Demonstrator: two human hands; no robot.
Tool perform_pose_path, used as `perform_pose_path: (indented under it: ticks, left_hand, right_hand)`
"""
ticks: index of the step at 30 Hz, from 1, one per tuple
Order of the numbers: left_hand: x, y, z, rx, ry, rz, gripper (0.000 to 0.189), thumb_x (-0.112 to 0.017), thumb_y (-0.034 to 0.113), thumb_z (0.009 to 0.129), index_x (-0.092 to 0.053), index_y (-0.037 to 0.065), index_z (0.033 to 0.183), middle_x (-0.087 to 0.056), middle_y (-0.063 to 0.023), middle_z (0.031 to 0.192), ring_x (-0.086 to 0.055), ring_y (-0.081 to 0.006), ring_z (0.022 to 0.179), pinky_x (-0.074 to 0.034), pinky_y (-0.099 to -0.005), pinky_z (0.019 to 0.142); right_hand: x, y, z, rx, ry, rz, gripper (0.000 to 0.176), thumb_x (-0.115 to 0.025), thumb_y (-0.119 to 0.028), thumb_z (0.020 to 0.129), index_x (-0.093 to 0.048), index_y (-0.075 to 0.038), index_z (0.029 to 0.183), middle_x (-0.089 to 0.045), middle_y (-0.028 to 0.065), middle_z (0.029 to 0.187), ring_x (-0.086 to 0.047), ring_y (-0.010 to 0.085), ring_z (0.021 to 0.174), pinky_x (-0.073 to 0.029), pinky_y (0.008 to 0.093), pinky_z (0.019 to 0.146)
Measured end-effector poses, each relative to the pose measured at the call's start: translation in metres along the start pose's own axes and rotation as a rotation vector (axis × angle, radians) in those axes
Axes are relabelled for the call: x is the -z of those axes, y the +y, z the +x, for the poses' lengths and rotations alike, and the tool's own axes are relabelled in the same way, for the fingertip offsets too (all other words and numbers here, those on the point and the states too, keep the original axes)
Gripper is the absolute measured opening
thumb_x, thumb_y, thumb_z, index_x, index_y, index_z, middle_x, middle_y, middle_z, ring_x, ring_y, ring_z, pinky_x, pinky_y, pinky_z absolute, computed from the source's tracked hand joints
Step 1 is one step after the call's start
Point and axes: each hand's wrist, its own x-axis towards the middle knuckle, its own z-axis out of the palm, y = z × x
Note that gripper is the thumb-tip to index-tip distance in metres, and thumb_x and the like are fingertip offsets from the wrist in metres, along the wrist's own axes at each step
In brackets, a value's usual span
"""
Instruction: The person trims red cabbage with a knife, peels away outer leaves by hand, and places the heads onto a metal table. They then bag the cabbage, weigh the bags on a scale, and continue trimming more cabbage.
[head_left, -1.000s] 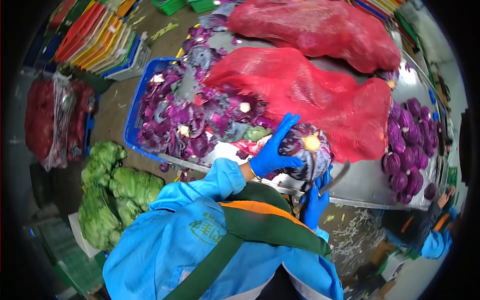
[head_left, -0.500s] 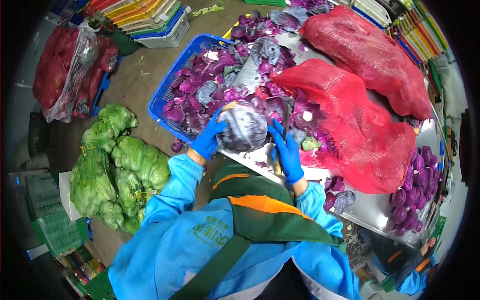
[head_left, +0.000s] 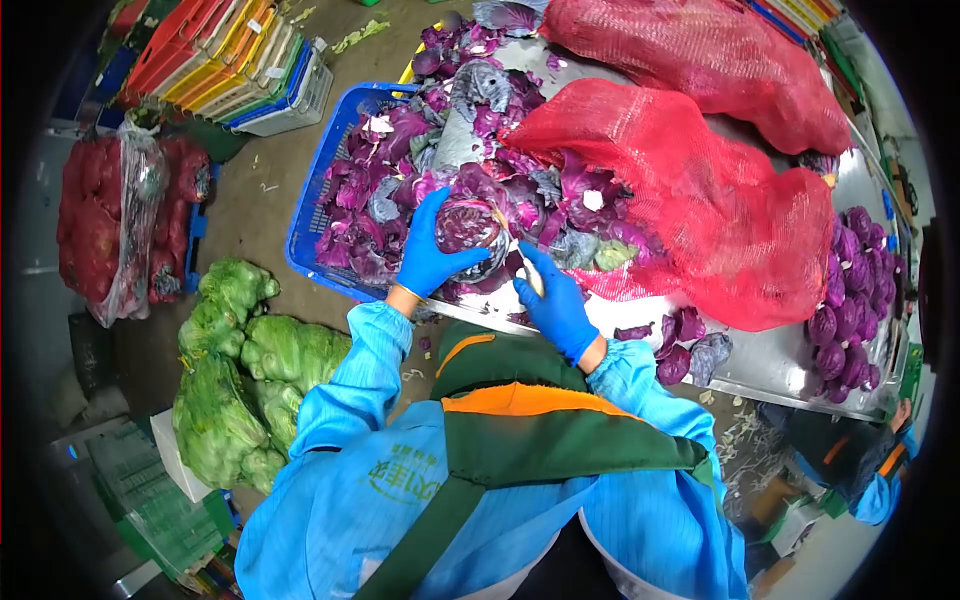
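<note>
A red cabbage point(head_left: 466, 224) with its veined purple side showing rests in my left hand point(head_left: 434, 252), the blue-gloved fingers and thumb spread around it. My right hand point(head_left: 560, 312), also in a blue glove, is closed on the pale handle of a knife point(head_left: 534, 274). The knife's blade points up and left, right at the lower right side of the cabbage near its stem. Loose purple cabbage leaves point(head_left: 400, 145) lie heaped behind both hands, filling a blue crate point(head_left: 303, 240) and spreading over the metal table point(head_left: 770, 372).
Two red mesh bags point(head_left: 690, 215) lie across the table; the farther one is full. Several trimmed cabbages point(head_left: 850, 300) sit at its right end. Bagged green vegetables point(head_left: 225, 390) stand on the floor at left, below stacked crates point(head_left: 225, 60). Another person's sleeve point(head_left: 880, 495) shows at lower right.
The cabbage has turned, showing its purple side instead of the greyish one. My right hand has tipped the knife from upright toward the cabbage. The view has shifted slightly.
</note>
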Motion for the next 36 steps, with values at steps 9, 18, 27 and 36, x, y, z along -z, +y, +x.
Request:
perform_pose_path:
  ticks: [9,18,27,36]
  left_hand:
    - [-0.008,0.015,0.010,0.103,0.007,0.084,0.100,-0.089,0.032,0.060,-0.037,0.004,0.140,-0.045,-0.0148,0.136,-0.046,-0.0272,0.125,-0.037,-0.0394,0.107]
    - [-0.009,0.003,0.017,0.141,0.024,0.020,0.099,-0.090,0.034,0.059,-0.039,0.002,0.137,-0.046,-0.0168,0.131,-0.046,-0.0280,0.123,-0.038,-0.0388,0.104]
    - [0.010,-0.016,-0.014,0.169,-0.031,-0.290,0.112,-0.091,0.032,0.056,-0.029,0.003,0.144,-0.037,-0.0162,0.143,-0.037,-0.0296,0.133,-0.029,-0.0404,0.112]
    - [-0.011,0.009,-0.053,0.472,0.746,-0.418,0.097,-0.084,0.008,0.067,-0.027,0.005,0.146,-0.043,-0.0136,0.136,-0.047,-0.0238,0.120,-0.041,-0.0351,0.101]
  right_hand:
    - [-0.017,0.034,0.026,-0.084,-0.121,-0.146,0.026,-0.053,-0.024,0.093,-0.047,-0.007,0.113,-0.063,0.0270,0.087,-0.060,0.0467,0.077,-0.047,0.0533,0.065]
    - [-0.007,0.036,0.045,-0.135,-0.297,-0.219,0.026,-0.050,-0.017,0.088,-0.047,-0.002,0.109,-0.062,0.0276,0.103,-0.061,0.0458,0.089,-0.048,0.0531,0.075]
    - [-0.011,0.061,0.103,-0.191,-0.417,-0.019,0.028,-0.056,-0.027,0.088,-0.055,-0.004,0.104,-0.065,0.0212,0.087,-0.064,0.0396,0.073,-0.051,0.0459,0.064]
    - [-0.044,0.015,0.061,-0.202,-0.440,0.471,0.034,-0.061,-0.019,0.092,-0.056,-0.008,0.124,-0.062,0.0007,0.083,-0.058,0.0088,0.063,-0.047,0.0241,0.055]
